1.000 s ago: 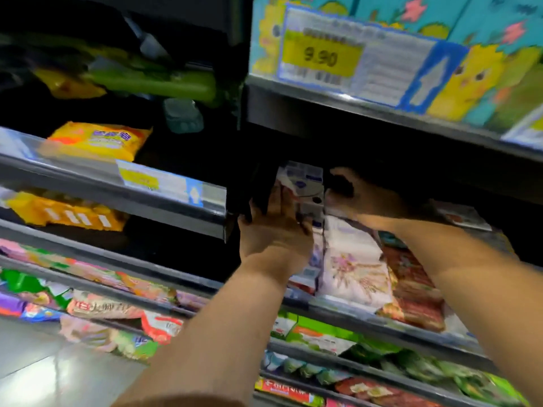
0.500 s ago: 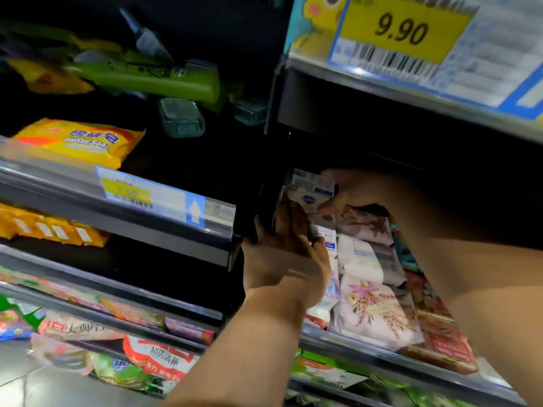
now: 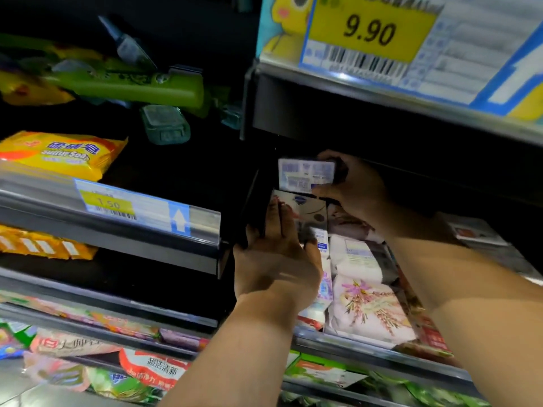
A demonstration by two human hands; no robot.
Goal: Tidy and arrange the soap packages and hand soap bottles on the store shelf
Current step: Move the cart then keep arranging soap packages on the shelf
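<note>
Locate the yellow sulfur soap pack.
Head view, left: the yellow sulfur soap pack lies just above the 1.50 price tag, below the green container.

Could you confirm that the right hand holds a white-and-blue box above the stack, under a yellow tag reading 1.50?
Not quite: the yellow tag above reads 9.90, not 1.50, as the head view shows. The right hand does hold the white-and-blue box above the stack.

Dim store aisle; dark metal shelving (image 3: 323, 118), price-label rail (image 3: 202, 221), glossy grey floor (image 3: 35, 399) lower left.
</note>
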